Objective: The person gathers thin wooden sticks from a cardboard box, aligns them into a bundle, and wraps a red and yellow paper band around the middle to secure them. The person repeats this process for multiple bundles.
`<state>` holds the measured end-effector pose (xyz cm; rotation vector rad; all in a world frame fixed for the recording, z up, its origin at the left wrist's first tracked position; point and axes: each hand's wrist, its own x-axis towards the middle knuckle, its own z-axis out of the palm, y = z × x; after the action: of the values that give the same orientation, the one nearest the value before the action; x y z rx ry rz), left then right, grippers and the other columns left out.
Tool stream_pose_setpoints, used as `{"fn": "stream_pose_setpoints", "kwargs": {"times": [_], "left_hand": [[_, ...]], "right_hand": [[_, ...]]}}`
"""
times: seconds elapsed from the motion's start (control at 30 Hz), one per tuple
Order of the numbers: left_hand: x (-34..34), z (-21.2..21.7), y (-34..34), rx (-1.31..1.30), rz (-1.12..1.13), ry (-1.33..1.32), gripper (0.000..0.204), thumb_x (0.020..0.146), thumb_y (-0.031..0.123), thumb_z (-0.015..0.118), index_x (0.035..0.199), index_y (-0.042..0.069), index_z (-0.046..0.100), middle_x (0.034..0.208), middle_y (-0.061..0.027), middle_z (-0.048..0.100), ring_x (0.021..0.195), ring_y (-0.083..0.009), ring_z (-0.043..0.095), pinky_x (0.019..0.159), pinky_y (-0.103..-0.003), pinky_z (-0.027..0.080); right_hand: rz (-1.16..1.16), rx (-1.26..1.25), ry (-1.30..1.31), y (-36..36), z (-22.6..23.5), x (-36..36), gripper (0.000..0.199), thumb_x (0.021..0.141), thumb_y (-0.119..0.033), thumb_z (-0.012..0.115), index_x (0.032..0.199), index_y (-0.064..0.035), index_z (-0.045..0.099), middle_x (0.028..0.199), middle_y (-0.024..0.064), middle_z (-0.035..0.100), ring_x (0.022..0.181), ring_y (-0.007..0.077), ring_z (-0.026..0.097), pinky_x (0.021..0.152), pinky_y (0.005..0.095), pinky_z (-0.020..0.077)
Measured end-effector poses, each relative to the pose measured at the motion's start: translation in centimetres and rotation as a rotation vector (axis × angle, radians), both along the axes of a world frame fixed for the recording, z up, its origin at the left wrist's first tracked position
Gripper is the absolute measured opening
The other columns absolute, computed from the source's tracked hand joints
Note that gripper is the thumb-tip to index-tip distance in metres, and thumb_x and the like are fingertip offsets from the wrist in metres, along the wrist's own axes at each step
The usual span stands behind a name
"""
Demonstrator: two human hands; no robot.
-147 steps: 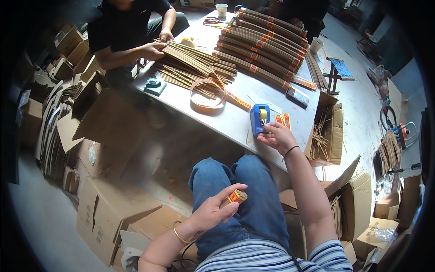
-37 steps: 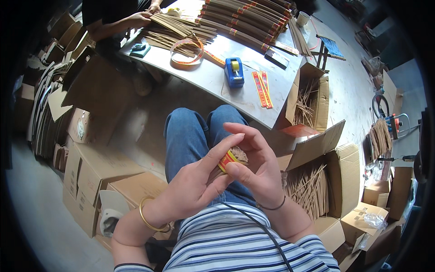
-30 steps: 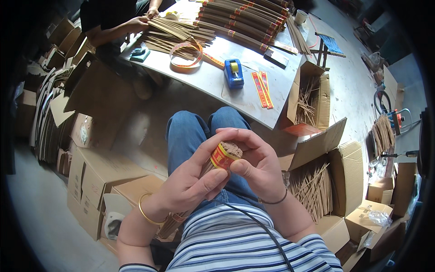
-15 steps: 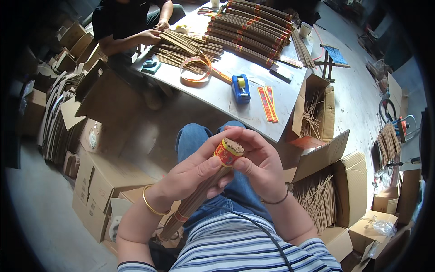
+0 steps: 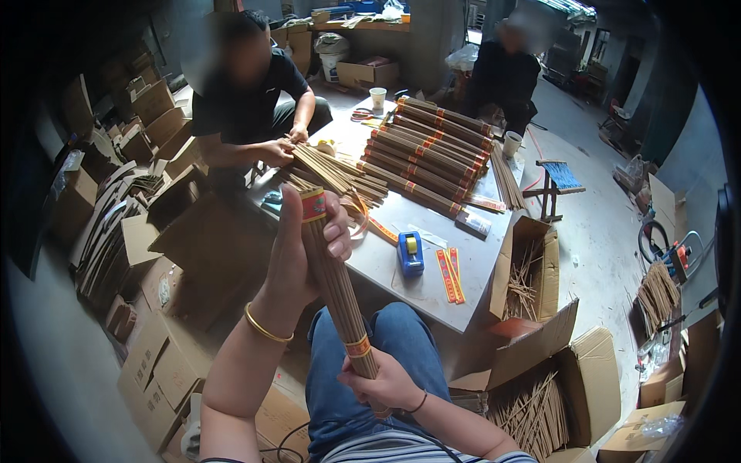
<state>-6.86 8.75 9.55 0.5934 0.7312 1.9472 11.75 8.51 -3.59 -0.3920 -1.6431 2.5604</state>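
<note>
Raised since half a second ago, the bundle of brown sticks (image 5: 337,289) now stands nearly upright over the lap, its red band at the top. Left hand (image 5: 297,251) wraps its fingers tight round the upper end; right hand (image 5: 386,382) clamps the lower end beside the second band. Banding looks finished; I judge the next move is laying it among the stacked bundles (image 5: 432,150) on the grey table (image 5: 386,266), past the blue tape dispenser (image 5: 410,253).
</note>
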Motion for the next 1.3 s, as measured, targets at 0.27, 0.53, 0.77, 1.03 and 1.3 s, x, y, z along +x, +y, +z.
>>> {"fn": "stream_pose_setpoints", "kwargs": {"times": [0.27, 0.53, 0.77, 1.03, 1.3], "left_hand": [[-4.2, -3.0, 3.8, 0.048, 0.136, 0.068, 0.029, 0.099, 0.04, 0.052, 0.094, 0.011, 0.051, 0.071, 0.0029, 0.051, 0.065, -0.0067, 0.055, 0.062, -0.021, 0.048], [-3.7, -20.3, 2.7, -0.372, 0.009, 0.316, 0.042, 0.097, 0.035, 0.053, 0.123, 0.002, 0.052, 0.104, -0.0088, 0.065, 0.099, -0.0152, 0.061, 0.09, -0.029, 0.047], [-2.0, -24.1, 1.7, -0.418, 0.055, 0.546, 0.021, 0.091, 0.018, 0.058, 0.1, 0.0, 0.064, 0.085, -0.0096, 0.069, 0.08, -0.0162, 0.066, 0.076, -0.027, 0.053], [-3.1, -24.2, 2.5, -0.432, 0.036, 0.601, 0.02, 0.086, 0.018, 0.06, 0.091, 0.001, 0.067, 0.082, -0.0104, 0.069, 0.077, -0.0186, 0.066, 0.073, -0.029, 0.052], [-2.7, -24.1, 2.9, -0.439, 0.028, 0.609, 0.014, 0.087, 0.012, 0.061, 0.091, 0.001, 0.068, 0.081, -0.0094, 0.068, 0.075, -0.0173, 0.067, 0.071, -0.027, 0.052]], "right_hand": [[-0.047, 0.205, -0.141, 6.7, 2.3, -1.5, 0.036, 0.085, -0.023, 0.073, 0.11, -0.005, 0.054, 0.068, 0.0001, 0.056, 0.049, 0.0085, 0.054, 0.046, 0.023, 0.0431], [-0.524, 1.405, -0.448, 33.0, 3.4, -9.5, 0.044, 0.085, -0.042, 0.069, 0.097, -0.0023, 0.056, 0.075, 0.0197, 0.066, 0.07, 0.034, 0.067, 0.062, 0.0405, 0.0512], [-0.529, 1.926, -0.665, 50.9, -0.5, -12.7, 0.035, 0.089, -0.031, 0.063, 0.113, -0.0103, 0.05, 0.112, 0.0138, 0.062, 0.106, 0.0336, 0.06, 0.086, 0.0433, 0.0477], [-0.596, 2.069, -0.777, 56.5, -4.9, -17.6, 0.044, 0.086, -0.035, 0.066, 0.125, -0.0188, 0.052, 0.117, 0.0065, 0.057, 0.112, 0.0298, 0.053, 0.095, 0.0426, 0.0431], [-0.871, 1.76, -0.287, 48.2, 0.5, -12.7, 0.018, 0.087, -0.023, 0.068, 0.1, -0.0107, 0.069, 0.096, 0.0069, 0.064, 0.101, 0.0246, 0.056, 0.087, 0.036, 0.0449]]}}
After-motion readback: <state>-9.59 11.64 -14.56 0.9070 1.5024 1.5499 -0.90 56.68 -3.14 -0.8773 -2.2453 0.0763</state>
